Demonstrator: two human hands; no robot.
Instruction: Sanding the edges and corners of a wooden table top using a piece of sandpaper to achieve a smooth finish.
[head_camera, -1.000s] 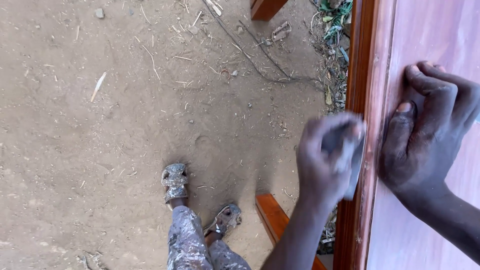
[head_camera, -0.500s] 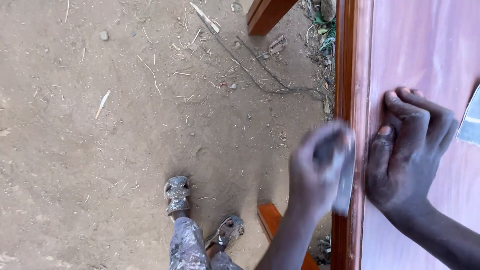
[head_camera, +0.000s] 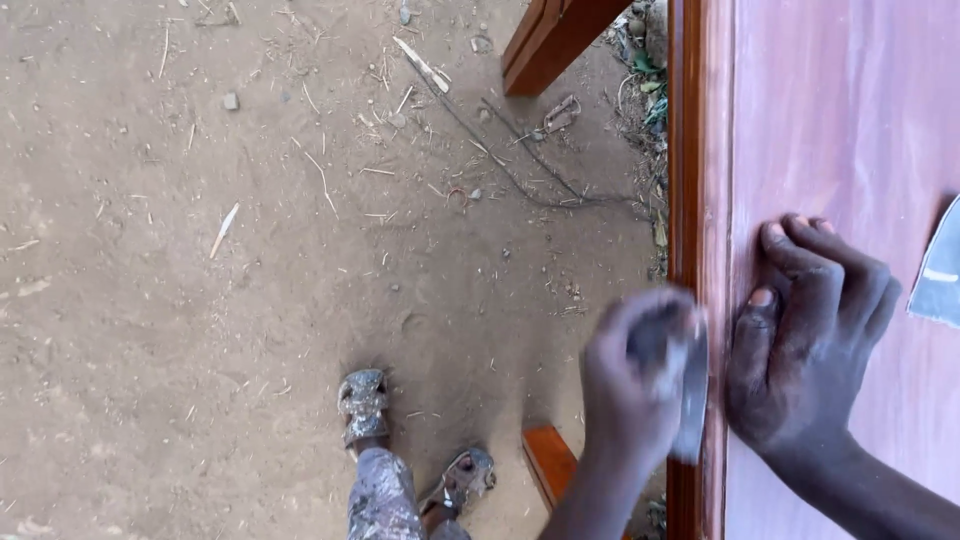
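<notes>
Left hand (head_camera: 640, 385) blurred, gripping grey pad (head_camera: 690, 395) against panel (head_camera: 830, 130) edge. Right hand (head_camera: 810, 340) lies flat, fingers together. Best: even strokes, brace firmly.

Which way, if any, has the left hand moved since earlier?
Yes: the left hand, holding a grey sheet, slid down the frame edge, nearer the wooden leg.

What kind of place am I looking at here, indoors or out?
Likely an outdoor woodworking yard: bare dirt ground strewn with twigs, a reddish wooden panel on a wooden leg, and the left hand rubbing its edge with a grey sheet.
</notes>
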